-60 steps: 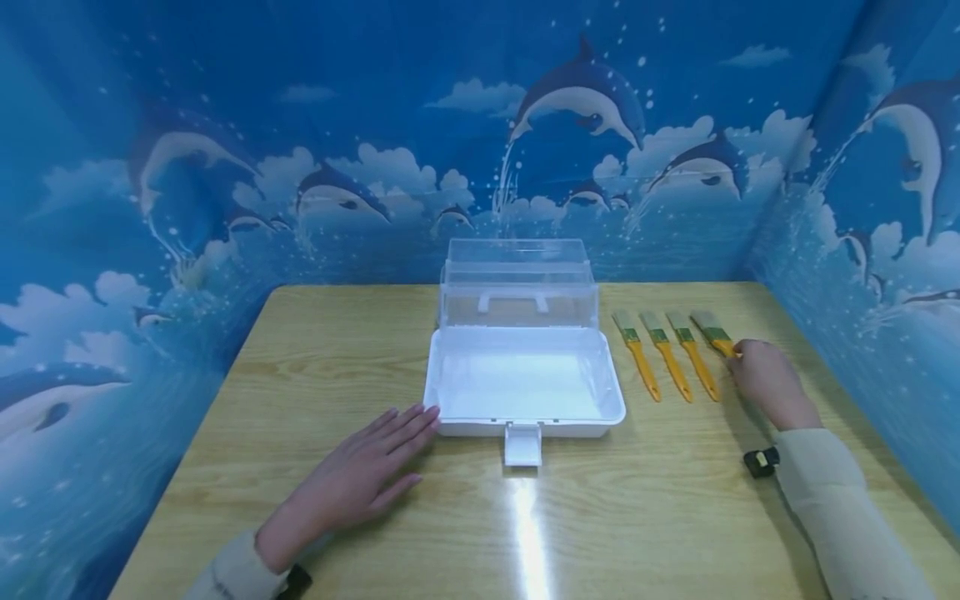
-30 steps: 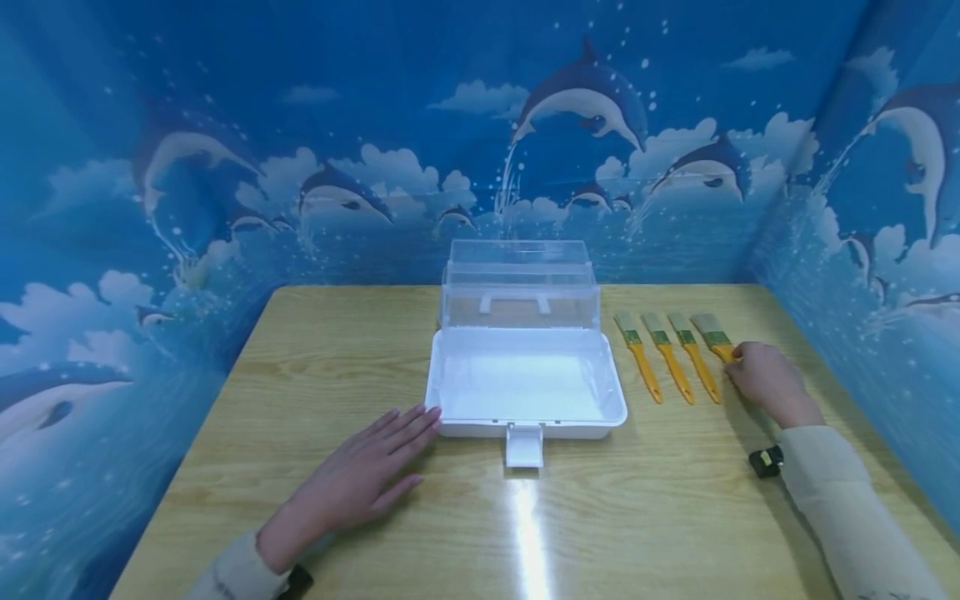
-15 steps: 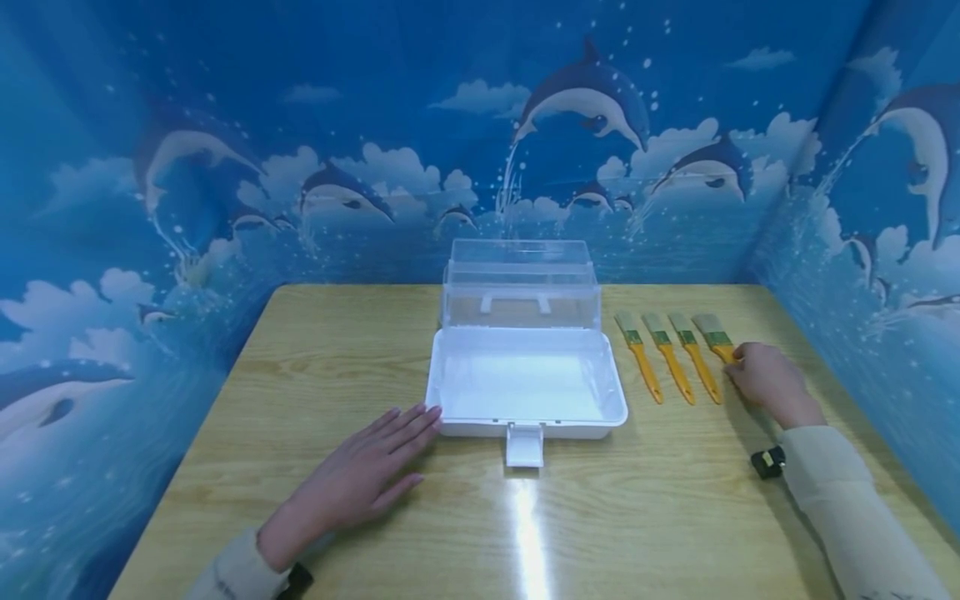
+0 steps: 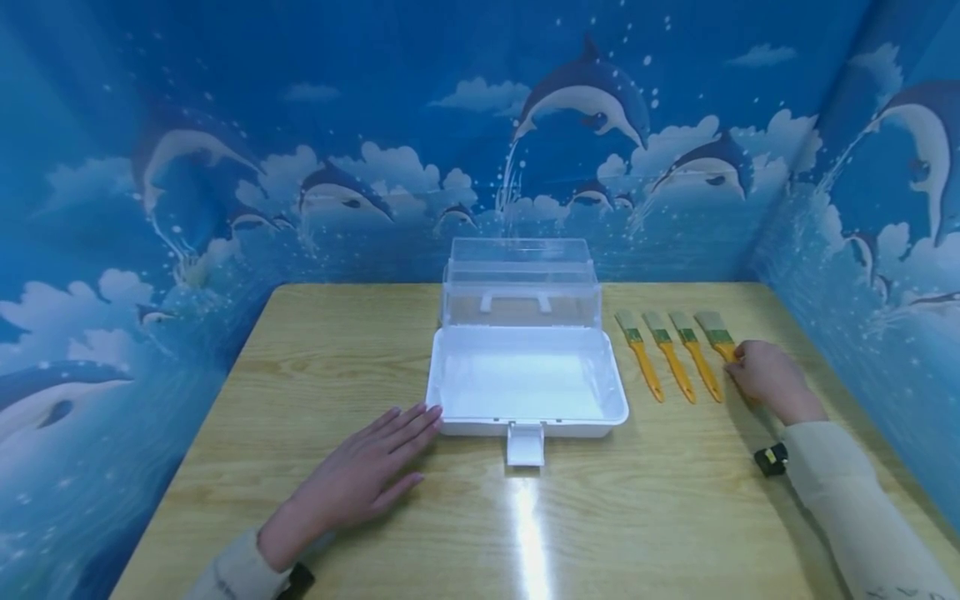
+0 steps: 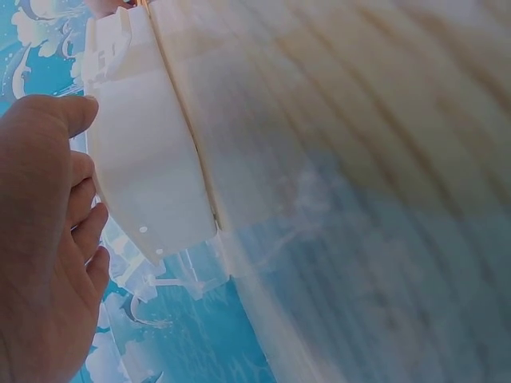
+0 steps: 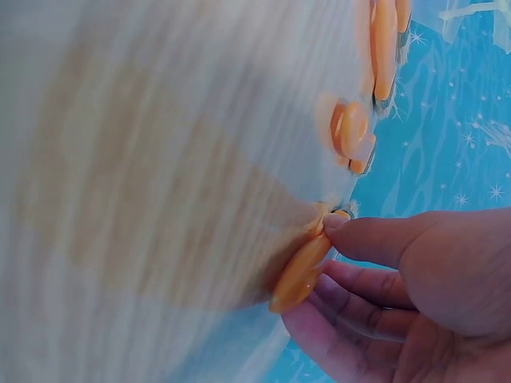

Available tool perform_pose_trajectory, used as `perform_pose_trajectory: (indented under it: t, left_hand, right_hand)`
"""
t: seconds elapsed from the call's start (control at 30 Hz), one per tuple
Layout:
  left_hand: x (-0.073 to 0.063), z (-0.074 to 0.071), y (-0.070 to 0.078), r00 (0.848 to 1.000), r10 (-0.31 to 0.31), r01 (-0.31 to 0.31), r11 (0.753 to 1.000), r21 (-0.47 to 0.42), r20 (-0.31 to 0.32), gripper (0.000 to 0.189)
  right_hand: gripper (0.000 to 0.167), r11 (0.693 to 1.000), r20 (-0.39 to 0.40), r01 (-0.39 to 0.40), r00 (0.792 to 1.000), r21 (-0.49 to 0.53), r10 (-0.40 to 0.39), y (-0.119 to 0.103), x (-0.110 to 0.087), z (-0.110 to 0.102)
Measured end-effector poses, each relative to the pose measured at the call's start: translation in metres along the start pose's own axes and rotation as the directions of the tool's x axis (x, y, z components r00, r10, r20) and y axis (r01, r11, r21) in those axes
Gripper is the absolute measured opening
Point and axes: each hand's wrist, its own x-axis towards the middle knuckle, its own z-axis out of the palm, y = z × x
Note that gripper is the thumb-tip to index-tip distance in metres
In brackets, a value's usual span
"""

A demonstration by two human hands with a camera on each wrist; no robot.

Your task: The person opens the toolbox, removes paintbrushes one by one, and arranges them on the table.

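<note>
My right hand (image 4: 772,379) pinches the yellow handle of the rightmost paintbrush (image 4: 716,331), thumb on one side and fingers on the other. In the right wrist view the end of that handle (image 6: 297,279) sticks out past the fingertips. Three more paintbrushes (image 4: 678,358) lie side by side to its left, bristles pointing away from me. My left hand (image 4: 352,479) is flat with straight fingers, its fingertips right at the front left corner of a white plastic box (image 4: 525,429). The box's clear lid (image 4: 520,287) stands raised at the back, and its front latch (image 4: 524,446) hangs down.
The wooden table (image 4: 322,350) carries the box at its middle and the brushes at the right. Blue dolphin-print curtains (image 4: 390,167) close in the back and both sides. A strip of light reflects off the tabletop in front of the latch.
The right hand, with the brush handle between its fingers, has shifted slightly to the right. The left hand stays at the box's corner, and the other brushes lie as before.
</note>
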Motion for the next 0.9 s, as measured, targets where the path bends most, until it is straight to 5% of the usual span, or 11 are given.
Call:
perform_pose_trajectory:
  t: [0.9]
  left_hand:
    - [0.0009, -0.0022, 0.0046, 0.999, -0.034, 0.035, 0.999, -0.011, 0.019, 0.069]
  right_hand:
    - [0.034, 0.999, 0.018, -0.016, 1.0, 0.04, 0.015, 0.0003, -0.0022, 0.0056]
